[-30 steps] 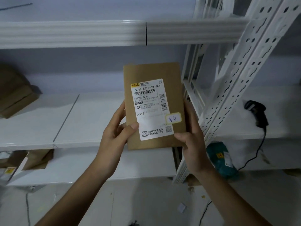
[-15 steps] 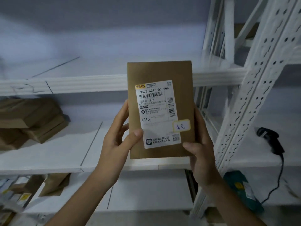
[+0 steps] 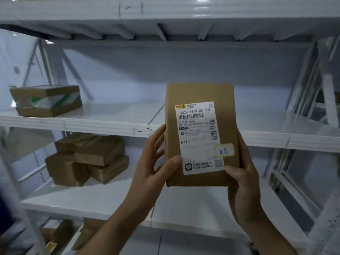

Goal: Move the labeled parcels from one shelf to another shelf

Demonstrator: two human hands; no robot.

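One brown parcel (image 3: pixel 200 100), upright, white label (image 3: pixel 199 137) "A313" facing the camera, held in the air before the middle shelf (image 3: pixel 92 124); left hand (image 3: pixel 152 168) closed on its left edge, right hand (image 3: pixel 242 173) closed on its right edge, thumbs on the front. One taped box (image 3: pixel 46 100) lies far left on that shelf. Several brown boxes (image 3: pixel 86 159) are stacked on the lower shelf (image 3: pixel 92 201).
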